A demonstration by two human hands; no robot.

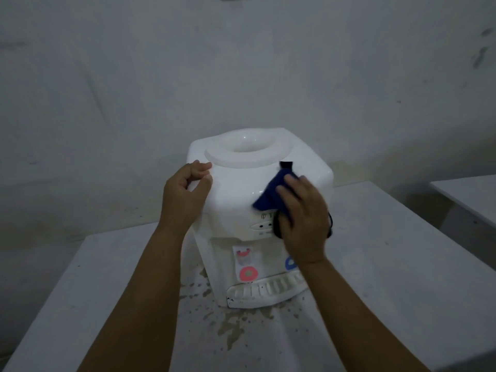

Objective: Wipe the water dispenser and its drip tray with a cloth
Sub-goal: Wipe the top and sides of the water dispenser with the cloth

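Note:
A white tabletop water dispenser (241,194) stands on a white table, its round bottle well open at the top. My left hand (185,194) grips its upper left corner, fingers curled over the edge. My right hand (303,218) presses a dark blue cloth (271,194) against the upper right front, just above the indicator panel, with the fingers laid flat on the cloth. A red tap (248,273) and a blue tap (291,263) sit lower on the front. The slotted white drip tray (265,288) juts out at the base.
The white table (389,277) has brownish stains and splatter (233,323) in front of the dispenser. A second white surface (472,191) shows at the far right. A pale wall stands close behind.

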